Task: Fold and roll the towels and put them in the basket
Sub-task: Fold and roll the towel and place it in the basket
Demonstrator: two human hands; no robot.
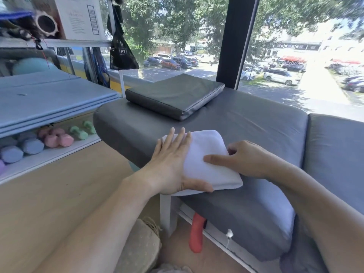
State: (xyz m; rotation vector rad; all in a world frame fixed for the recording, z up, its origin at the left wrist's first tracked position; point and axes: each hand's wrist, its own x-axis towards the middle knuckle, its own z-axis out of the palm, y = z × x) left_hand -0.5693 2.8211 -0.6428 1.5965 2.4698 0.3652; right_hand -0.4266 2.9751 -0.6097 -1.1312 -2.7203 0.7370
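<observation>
Gym or fitness studio: pastel dumbbells (59, 137) on low shelf (49, 156), stacked blue exercise mats (49, 103), grey padded bench (246, 119) by window (295, 56)

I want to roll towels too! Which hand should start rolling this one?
Probably the right hand. Its fingers already curl around the towel at its right edge, thumb on top, ready to turn it over. The left hand lies flat on the towel, better for holding it still.
</observation>
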